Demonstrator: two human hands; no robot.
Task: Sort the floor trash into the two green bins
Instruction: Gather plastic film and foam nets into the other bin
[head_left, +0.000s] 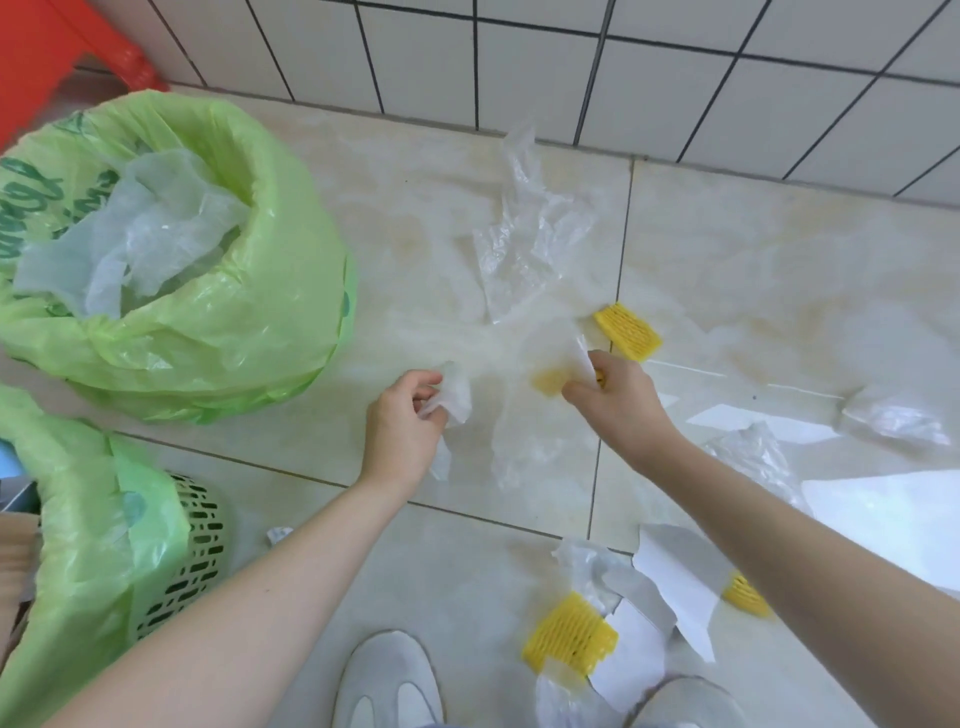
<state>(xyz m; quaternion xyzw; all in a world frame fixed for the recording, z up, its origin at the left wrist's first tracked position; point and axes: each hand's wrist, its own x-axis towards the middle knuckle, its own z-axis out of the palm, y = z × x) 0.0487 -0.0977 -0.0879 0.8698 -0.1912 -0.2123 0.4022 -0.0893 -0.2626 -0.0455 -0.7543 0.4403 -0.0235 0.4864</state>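
Between both grips (402, 415) (615, 395), clear plastic film (511, 364).

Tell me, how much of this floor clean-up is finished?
Partly. The far green-lined bin already holds translucent white sheets. In hand: the left hand pinches a thin white scrap; the right hand grips filmy plastic. Left: yellow foam nets, torn white paper and clear plastic.

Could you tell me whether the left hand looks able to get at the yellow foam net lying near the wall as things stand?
Probably not yet: the left hand already grips a scrap of thin plastic, and the right hand lies between it and that yellow foam net.
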